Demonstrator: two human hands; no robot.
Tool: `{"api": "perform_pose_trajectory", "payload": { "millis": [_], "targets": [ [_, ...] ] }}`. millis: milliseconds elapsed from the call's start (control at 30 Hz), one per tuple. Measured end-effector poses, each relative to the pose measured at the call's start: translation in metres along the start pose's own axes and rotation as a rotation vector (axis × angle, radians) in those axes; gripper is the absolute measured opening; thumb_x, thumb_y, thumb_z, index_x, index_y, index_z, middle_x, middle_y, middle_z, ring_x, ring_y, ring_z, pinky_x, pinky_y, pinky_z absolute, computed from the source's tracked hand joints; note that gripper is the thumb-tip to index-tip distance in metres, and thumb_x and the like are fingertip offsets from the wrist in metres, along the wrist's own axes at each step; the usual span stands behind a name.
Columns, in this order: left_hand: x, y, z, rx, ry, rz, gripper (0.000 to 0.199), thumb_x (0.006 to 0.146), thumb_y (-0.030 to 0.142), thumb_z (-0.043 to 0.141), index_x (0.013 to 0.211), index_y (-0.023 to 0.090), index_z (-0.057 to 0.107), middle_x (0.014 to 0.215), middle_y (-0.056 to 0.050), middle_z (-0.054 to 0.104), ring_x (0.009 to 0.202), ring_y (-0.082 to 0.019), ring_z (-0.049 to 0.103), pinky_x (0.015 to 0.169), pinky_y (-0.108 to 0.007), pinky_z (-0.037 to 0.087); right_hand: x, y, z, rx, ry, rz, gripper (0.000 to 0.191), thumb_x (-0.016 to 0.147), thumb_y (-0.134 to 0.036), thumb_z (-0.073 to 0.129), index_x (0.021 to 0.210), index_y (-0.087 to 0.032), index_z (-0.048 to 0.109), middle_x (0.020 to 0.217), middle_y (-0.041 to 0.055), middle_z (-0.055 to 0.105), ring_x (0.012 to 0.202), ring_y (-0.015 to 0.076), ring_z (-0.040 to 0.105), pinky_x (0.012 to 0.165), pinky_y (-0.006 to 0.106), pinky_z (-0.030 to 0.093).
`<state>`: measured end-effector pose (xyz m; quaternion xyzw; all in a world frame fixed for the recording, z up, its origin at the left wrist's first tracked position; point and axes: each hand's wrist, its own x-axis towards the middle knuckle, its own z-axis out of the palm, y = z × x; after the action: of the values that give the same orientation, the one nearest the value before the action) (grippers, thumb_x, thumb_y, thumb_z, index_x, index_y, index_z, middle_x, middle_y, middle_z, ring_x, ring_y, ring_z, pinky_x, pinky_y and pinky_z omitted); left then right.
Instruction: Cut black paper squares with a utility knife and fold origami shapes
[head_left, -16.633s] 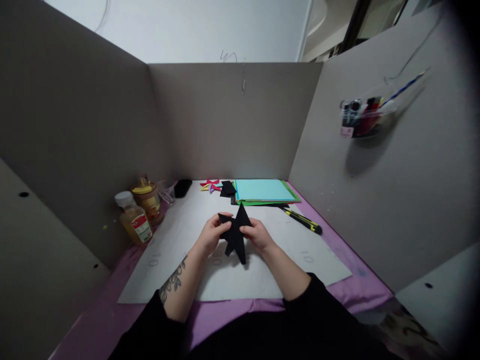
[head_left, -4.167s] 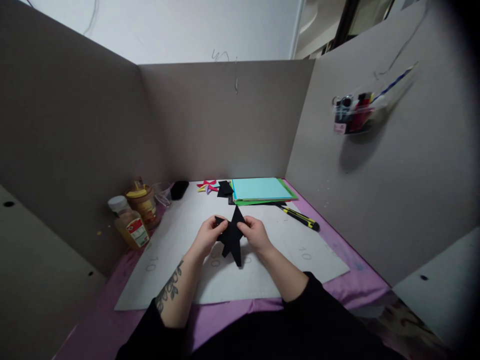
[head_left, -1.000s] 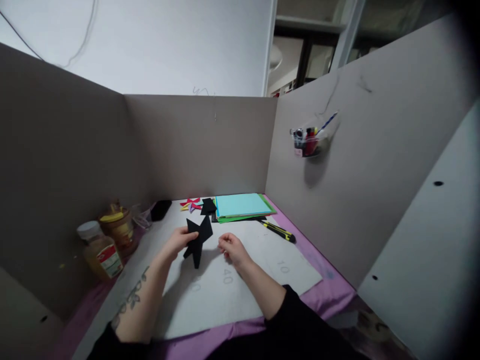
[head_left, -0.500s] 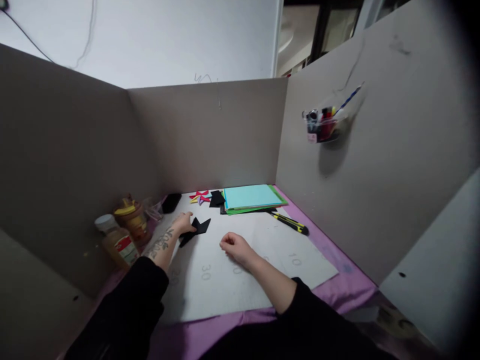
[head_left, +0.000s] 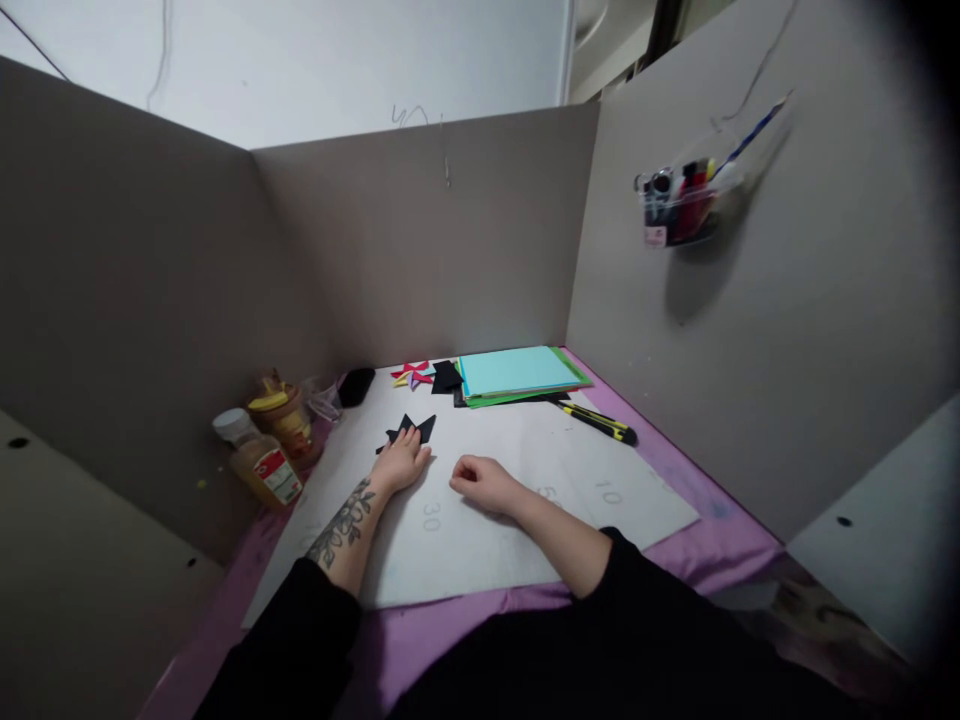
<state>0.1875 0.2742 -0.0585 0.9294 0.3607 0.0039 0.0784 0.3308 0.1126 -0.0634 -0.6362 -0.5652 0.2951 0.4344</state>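
Note:
My left hand (head_left: 403, 458) lies flat on a folded piece of black paper (head_left: 421, 428), its fingers stretched out over it. Several pointed corners of the paper stick out past my fingertips; the part under the hand is hidden. To the right, my right hand (head_left: 486, 484) rests on the white board (head_left: 495, 555) with fingers curled against the thumb. Whether anything is inside that curl cannot be seen. The two hands are apart.
Behind are coloured paper pieces (head_left: 411, 375), a black paper square (head_left: 448, 377), a stack of coloured sheets (head_left: 525, 371) and a yellow-black utility knife (head_left: 600, 424). At left stand a glue bottle (head_left: 259, 460), a pot (head_left: 286, 415) and a black phone (head_left: 356, 387). Grey partitions (head_left: 420, 250) surround the table.
My left hand has moved from the left side of the black paper onto its near part and flattened there. The paper's points now face differently. My right hand stays curled; the camera view has shifted.

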Motion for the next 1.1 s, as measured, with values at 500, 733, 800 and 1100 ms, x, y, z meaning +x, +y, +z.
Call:
{"api": "perform_pose_trajectory", "payload": {
  "millis": [500,733,800,1100],
  "targets": [
    [0.029,-0.039,-0.002,0.007,0.042,-0.377,0.071,0.088,0.052,0.013,0.145,0.011,0.022,0.154,-0.01,0.013,0.14,-0.032,0.008,0.109,-0.056,0.013,-0.012,-0.015,0.003,-0.212,-0.061,-0.044,0.007,0.075,-0.024,0.059,0.077,-0.018,0.062,0.07,-0.0018,0.061,0.064,0.0106,0.051,0.058,0.021,0.035],
    [0.03,-0.047,-0.008,0.01,0.018,-0.321,0.067,0.088,0.049,0.014,0.145,0.014,0.024,0.154,-0.007,0.014,0.14,-0.03,0.01,0.108,-0.056,0.015,0.007,-0.016,-0.046,-0.346,-0.136,-0.074,0.013,0.075,-0.028,0.062,0.083,-0.018,0.066,0.079,0.0018,0.066,0.07,0.0137,0.057,0.063,0.023,0.04],
    [0.03,-0.049,-0.008,0.021,0.031,-0.312,0.067,0.088,0.049,0.014,0.145,0.014,0.024,0.153,-0.007,0.015,0.14,-0.03,0.01,0.108,-0.056,0.016,0.033,-0.007,-0.069,-0.475,0.017,-0.076,0.014,0.08,-0.026,0.055,0.082,-0.018,0.066,0.083,0.0037,0.067,0.077,0.0161,0.058,0.068,0.025,0.041],
    [0.027,-0.047,-0.007,0.055,0.041,-0.31,0.067,0.088,0.052,0.021,0.145,0.016,0.026,0.153,-0.011,0.018,0.14,-0.033,0.011,0.107,-0.056,0.018,0.162,0.054,-0.121,-0.862,0.099,-0.061,0.04,0.082,-0.033,0.056,0.118,-0.016,0.058,0.125,0.0111,0.057,0.12,0.0255,0.044,0.096,0.031,0.033]
  ]
}}
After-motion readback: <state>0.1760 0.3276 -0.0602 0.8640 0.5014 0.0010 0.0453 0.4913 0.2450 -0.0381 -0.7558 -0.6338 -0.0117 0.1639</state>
